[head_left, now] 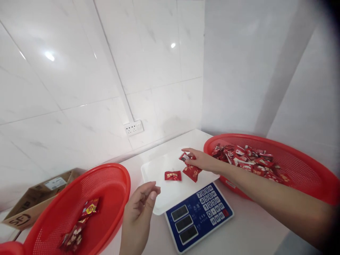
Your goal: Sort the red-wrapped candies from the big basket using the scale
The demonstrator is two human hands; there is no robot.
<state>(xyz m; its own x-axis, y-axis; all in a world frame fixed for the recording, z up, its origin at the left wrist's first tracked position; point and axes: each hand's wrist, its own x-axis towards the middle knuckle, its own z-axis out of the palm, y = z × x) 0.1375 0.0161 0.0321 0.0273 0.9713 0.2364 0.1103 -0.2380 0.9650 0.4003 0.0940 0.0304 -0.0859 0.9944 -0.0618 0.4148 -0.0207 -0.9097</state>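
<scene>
My right hand (200, 160) is above the white tray (162, 198) of a digital scale (199, 217), its fingers closed on a small red candy packet (183, 157). Just under that hand is a second red packet (192, 173); whether the fingers touch it I cannot tell. Another red candy (173, 175) lies flat on the tray to the left. My left hand (140, 212) hovers at the tray's front left corner, thumb apart from loosely curled fingers, with nothing visible in it. The scale's blue panel has a keypad and dark displays.
A red plastic basket (300, 150) with many red-wrapped candies stands at the right. Another red basket (113, 198), at the left, holds several packets. Behind it is a cardboard box (34, 202). A wall socket (133, 128) sits on the tiled wall behind the table.
</scene>
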